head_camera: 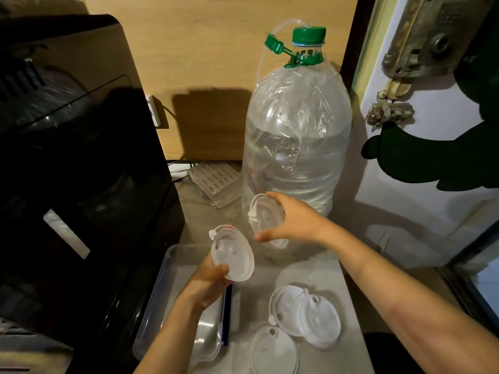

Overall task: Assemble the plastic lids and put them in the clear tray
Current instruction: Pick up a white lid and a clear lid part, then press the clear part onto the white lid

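My left hand (pixel 209 282) grips a round translucent plastic lid (pixel 233 256) by its lower rim and holds it tilted above the clear tray (pixel 162 287). My right hand (pixel 293 220) holds a second lid (pixel 266 211) by its edge, a little higher and to the right, in front of the water bottle. Each held lid has a small plug on a strap at its upper left. Three more lids lie on the table near the front: two overlapping (pixel 305 314) and one clear (pixel 272 349). A lid or similar clear piece (pixel 206 338) lies in the tray under my left forearm.
A large clear water bottle (pixel 294 136) with a green cap stands at the back of the grey table (pixel 348 306). A black appliance (pixel 75 163) fills the left side. A perforated beige piece (pixel 216 182) lies behind. A white door (pixel 421 157) is on the right.
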